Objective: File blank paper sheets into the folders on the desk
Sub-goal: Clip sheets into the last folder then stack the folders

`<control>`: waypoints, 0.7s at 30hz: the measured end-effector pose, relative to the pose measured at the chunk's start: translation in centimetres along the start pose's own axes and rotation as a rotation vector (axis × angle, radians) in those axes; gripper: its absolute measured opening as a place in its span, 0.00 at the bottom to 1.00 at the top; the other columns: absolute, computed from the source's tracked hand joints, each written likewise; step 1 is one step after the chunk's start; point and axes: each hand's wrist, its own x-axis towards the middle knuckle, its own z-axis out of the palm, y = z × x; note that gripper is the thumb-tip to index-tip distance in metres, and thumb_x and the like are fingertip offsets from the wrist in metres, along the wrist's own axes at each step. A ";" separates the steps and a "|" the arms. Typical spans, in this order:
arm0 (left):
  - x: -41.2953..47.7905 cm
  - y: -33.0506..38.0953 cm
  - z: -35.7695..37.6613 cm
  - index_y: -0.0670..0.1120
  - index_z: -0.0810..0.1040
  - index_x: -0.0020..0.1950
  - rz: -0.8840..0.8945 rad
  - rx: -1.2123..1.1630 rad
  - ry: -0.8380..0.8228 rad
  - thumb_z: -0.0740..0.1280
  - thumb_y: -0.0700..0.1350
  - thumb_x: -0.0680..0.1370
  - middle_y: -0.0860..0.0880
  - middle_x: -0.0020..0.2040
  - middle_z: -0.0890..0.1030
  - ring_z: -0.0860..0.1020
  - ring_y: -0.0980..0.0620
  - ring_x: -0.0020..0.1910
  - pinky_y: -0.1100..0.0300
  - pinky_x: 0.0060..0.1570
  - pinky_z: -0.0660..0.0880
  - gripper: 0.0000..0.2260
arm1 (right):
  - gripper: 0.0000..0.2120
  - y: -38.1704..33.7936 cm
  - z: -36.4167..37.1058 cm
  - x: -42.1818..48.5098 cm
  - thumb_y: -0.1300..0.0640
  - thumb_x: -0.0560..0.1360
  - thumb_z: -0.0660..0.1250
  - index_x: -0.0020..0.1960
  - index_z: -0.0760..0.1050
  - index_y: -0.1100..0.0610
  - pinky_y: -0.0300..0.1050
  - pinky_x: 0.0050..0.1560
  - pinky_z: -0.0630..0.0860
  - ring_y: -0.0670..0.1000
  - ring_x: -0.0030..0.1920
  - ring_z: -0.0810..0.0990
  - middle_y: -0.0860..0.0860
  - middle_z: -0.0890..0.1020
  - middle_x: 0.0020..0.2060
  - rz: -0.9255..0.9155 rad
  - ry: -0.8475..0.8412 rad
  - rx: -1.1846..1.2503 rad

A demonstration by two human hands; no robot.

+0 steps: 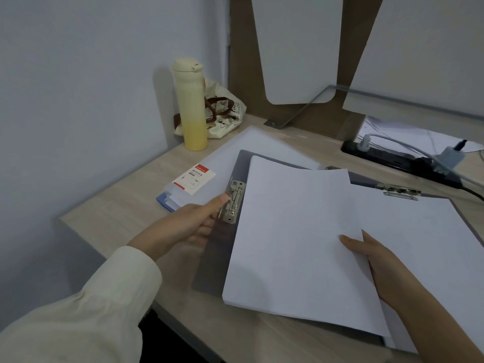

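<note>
An open grey folder [220, 247] lies on the desk with a metal clip [232, 203] on its left flap. My left hand [188, 226] grips that flap's left edge, thumb pressing on the clip. A stack of blank sheets [296, 237] lies tilted over the left flap, its left edge beside the clip. My right hand [377, 263] holds the stack's right edge, thumb on top. The right flap carries more white paper [424, 244] under a second metal clip [399, 192].
A pack of folders with a red-and-white label [193, 179] lies at the left, beside a large white sheet [256, 142]. A yellow bottle [191, 106] and a printed bag [225, 113] stand at the back. A black power strip [398, 158] with cables lies at the right.
</note>
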 end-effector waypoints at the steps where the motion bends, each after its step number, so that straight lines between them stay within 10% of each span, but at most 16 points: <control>1: 0.1 0.7 -0.1 0.49 0.80 0.48 -0.007 0.074 -0.003 0.56 0.65 0.74 0.47 0.38 0.81 0.80 0.54 0.35 0.55 0.52 0.77 0.23 | 0.12 0.0 0.1 -0.1 0.59 0.76 0.62 0.59 0.75 0.52 0.44 0.42 0.80 0.50 0.42 0.85 0.50 0.85 0.47 0.001 0.004 -0.007; 8: 4.0 5.7 -0.6 0.41 0.74 0.56 0.074 0.257 0.051 0.50 0.69 0.74 0.44 0.48 0.80 0.80 0.49 0.43 0.59 0.39 0.78 0.33 | 0.11 0.0 0.1 -0.3 0.59 0.76 0.61 0.56 0.76 0.52 0.43 0.37 0.82 0.51 0.40 0.85 0.50 0.86 0.44 -0.017 0.004 -0.005; 21: 6.8 4.4 -0.5 0.45 0.73 0.49 0.307 0.224 0.103 0.62 0.44 0.79 0.49 0.37 0.76 0.76 0.54 0.32 0.71 0.23 0.72 0.03 | 0.11 0.1 0.5 -0.6 0.58 0.74 0.63 0.56 0.76 0.51 0.46 0.44 0.81 0.53 0.44 0.85 0.50 0.86 0.46 -0.030 0.023 0.054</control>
